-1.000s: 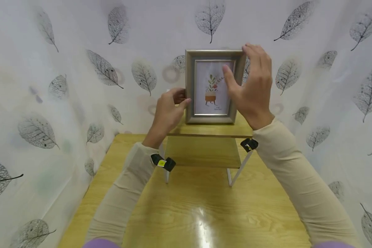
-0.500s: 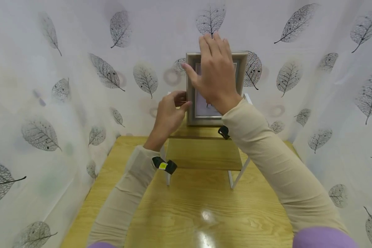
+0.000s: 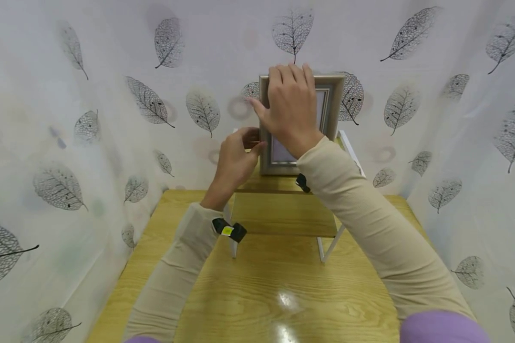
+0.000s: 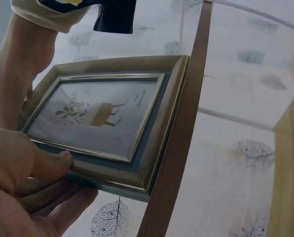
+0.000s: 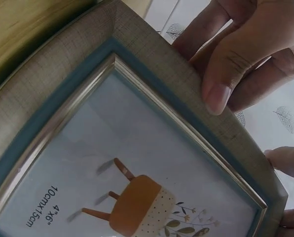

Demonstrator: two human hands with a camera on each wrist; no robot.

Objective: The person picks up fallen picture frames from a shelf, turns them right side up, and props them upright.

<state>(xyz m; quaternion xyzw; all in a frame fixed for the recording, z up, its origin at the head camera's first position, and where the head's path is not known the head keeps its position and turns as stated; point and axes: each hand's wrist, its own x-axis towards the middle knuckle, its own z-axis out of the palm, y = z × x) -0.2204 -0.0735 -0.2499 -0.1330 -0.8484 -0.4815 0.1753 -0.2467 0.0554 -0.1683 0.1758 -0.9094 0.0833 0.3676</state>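
A silver-brown picture frame (image 3: 336,107) stands upright on the upper board of a small wooden shelf (image 3: 268,185). Behind its glass is a print of a plant in an orange, legged pot (image 4: 102,114), clearest in the wrist views. My left hand (image 3: 237,159) pinches the frame's left side low down, thumb on the front and fingers behind. Up at the top left corner, my right hand (image 3: 291,107) holds the frame, its fingers bent over the top edge and its thumb at the left side. In the head view this hand covers much of the print.
The shelf has a lower board (image 3: 283,214) and white metal legs (image 3: 326,250). It stands on a glossy wooden table (image 3: 257,295). Pale sheeting (image 3: 236,43) printed with grey leaves hangs close behind and along both sides.
My right hand has moved left from the frame's right side to its top left corner, and its fingers have come down over the top edge. The left hand keeps its hold.
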